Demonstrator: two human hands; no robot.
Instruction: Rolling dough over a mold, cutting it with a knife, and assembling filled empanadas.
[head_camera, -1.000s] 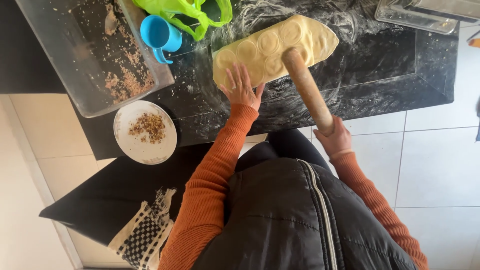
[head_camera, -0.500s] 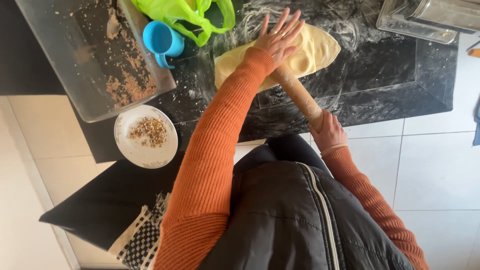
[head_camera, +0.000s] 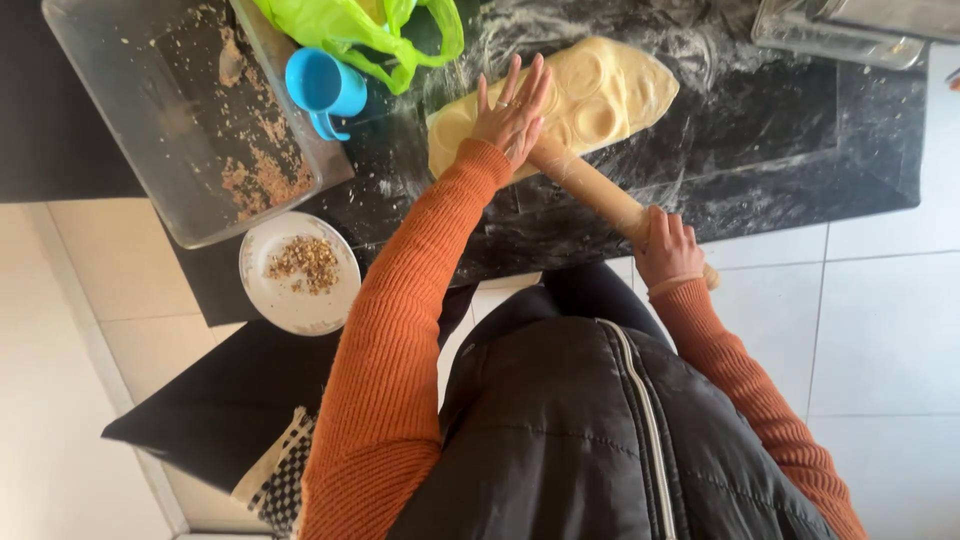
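Wooden, one rolling pin (head_camera: 590, 185) lay across one pale dough sheet (head_camera: 600, 95) on the dark floured desk (head_camera: 800, 150). Left hand (head_camera: 512, 112) pressed flat, fingers spread, on its far end; right hand (head_camera: 668, 250) curled around the near end. One blue cup (head_camera: 322, 85) and one white plate (head_camera: 298, 272) sat nearby.

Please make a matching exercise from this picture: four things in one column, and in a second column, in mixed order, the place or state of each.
1. rolling pin
2. blue cup
3. white plate
4. green plastic bag

A. holds chopped nuts
B. bunched behind the cup
C. lies on the dough, under both hands
D. stands beside the glass dish

Pairs: 1-C, 2-D, 3-A, 4-B
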